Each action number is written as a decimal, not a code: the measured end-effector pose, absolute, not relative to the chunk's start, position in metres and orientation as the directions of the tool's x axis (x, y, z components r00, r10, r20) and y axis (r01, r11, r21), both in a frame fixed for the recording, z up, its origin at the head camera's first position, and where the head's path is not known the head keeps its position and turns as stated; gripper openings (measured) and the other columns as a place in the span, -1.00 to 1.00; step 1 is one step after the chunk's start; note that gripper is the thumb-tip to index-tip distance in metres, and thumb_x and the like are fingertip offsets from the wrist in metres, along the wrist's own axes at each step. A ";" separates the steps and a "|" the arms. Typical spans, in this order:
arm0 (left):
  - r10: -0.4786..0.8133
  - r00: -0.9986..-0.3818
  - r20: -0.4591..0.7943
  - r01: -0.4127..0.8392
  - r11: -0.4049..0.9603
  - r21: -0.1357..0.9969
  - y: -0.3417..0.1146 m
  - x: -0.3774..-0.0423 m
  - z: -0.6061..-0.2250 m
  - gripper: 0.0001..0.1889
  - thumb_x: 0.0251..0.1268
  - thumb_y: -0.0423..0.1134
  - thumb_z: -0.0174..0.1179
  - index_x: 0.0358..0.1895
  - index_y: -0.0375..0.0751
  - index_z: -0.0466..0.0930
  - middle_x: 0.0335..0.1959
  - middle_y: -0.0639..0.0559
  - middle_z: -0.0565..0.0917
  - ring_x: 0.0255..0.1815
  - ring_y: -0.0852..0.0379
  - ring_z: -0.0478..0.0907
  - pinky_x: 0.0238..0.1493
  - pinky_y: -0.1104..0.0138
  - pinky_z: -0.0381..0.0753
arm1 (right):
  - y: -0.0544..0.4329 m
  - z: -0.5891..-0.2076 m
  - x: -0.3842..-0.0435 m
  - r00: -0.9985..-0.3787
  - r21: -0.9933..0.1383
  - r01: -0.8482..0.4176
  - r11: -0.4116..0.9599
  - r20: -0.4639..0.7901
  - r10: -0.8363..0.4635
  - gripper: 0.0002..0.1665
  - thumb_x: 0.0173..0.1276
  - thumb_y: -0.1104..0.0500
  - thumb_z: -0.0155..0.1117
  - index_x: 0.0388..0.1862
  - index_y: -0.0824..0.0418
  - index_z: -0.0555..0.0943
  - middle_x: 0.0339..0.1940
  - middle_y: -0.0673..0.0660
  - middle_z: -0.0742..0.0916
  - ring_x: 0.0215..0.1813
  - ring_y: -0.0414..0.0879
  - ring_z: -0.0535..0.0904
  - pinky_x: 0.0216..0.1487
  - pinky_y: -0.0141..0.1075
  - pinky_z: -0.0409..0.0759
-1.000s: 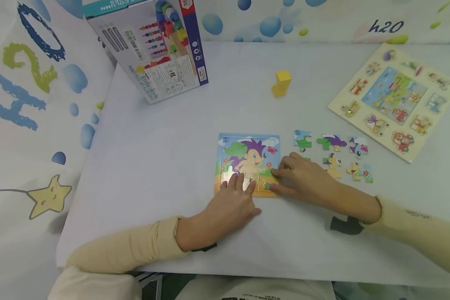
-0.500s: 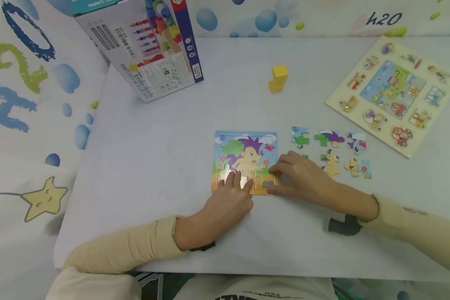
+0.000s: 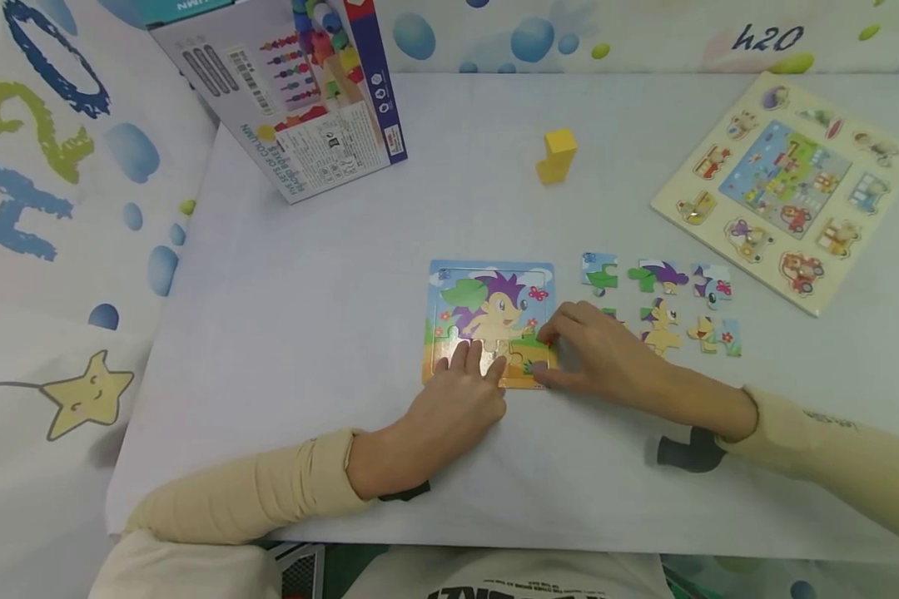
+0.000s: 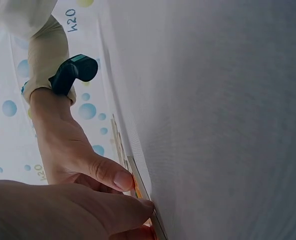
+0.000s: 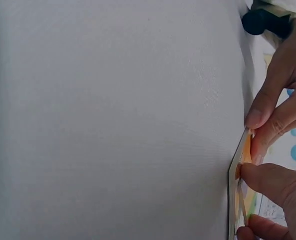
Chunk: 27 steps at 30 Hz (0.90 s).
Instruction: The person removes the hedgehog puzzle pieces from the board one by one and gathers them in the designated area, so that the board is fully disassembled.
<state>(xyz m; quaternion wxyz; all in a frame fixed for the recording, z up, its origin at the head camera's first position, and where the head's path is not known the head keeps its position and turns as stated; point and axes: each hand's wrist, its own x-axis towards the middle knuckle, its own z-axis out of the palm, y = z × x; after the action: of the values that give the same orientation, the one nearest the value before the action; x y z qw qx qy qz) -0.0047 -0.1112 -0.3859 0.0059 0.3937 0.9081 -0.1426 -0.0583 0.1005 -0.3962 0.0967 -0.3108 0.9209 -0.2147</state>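
Note:
A square jigsaw board (image 3: pixel 428 333) with a purple-haired hedgehog picture lies flat in front of the person. Spread fingers of the left hand (image 3: pixel 457 408) rest on its lower middle, nearly straight. At the lower right corner the right hand (image 3: pixel 607 358) pinches a jigsaw piece between thumb and fingers. That jigsaw piece (image 5: pixel 244 200) shows in the right wrist view as a thin edge, slightly tilted at the board's surface. The left hand's thumb (image 5: pixel 255 117) touches the board's near edge there. Most of the piece's face is covered by the fingers.
Loose jigsaw pieces (image 3: pixel 661 326) lie right of the board, some partly behind the right hand. A wooden peg puzzle (image 3: pixel 670 208) stands off at the back right. Yellow blocks (image 3: pixel 558 155) sit at the back middle, and a toy box (image 3: pixel 330 158) is back left.
The head view has shifted slightly. Both hands stay at the board, and the right fingers have moved only a little at its lower right corner.

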 end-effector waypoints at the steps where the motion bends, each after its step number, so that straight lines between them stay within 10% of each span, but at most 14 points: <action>1: 0.712 -0.691 -0.124 0.716 0.651 -0.251 -0.111 -0.005 -0.386 -0.66 0.36 -0.16 0.22 0.14 -0.16 0.66 0.13 -0.07 0.67 0.07 -0.16 0.65 -0.14 0.16 0.71 | 0.101 -0.396 -0.058 -0.788 -0.457 -0.532 0.713 -0.042 -0.614 -0.56 0.14 -0.03 0.50 -0.15 0.24 0.63 -0.17 0.08 0.67 -0.02 -0.03 0.53 0.11 -0.09 0.57; 19: 0.686 -0.724 -0.076 0.680 0.691 -0.244 -0.110 -0.003 -0.389 -0.56 0.45 0.03 0.09 0.15 -0.20 0.64 0.04 -0.16 0.70 0.04 -0.13 0.67 -0.14 0.14 0.71 | 0.098 -0.391 -0.054 -0.796 -0.498 -0.486 0.719 -0.087 -0.599 -0.57 0.15 0.05 0.50 -0.06 0.25 0.66 -0.11 0.09 0.65 -0.17 -0.12 0.53 -0.09 -0.22 0.62; 27: 0.681 -0.730 -0.048 0.672 0.705 -0.228 -0.109 -0.004 -0.390 -0.55 0.44 0.07 0.08 0.12 -0.19 0.66 0.02 -0.19 0.71 0.03 -0.14 0.67 -0.17 0.12 0.72 | 0.099 -0.393 -0.064 -0.699 -0.347 -0.678 0.647 0.032 -0.715 -0.61 0.11 0.01 0.43 -0.21 0.27 0.65 -0.24 0.08 0.66 -0.14 -0.03 0.55 0.01 -0.16 0.58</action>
<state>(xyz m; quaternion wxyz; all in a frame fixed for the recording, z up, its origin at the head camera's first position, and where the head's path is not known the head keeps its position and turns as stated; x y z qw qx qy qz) -0.0038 -0.1090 -0.3903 -0.0201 0.3666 0.9230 -0.1155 -0.0637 0.0990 -0.3933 0.0539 -0.3844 0.9060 -0.1689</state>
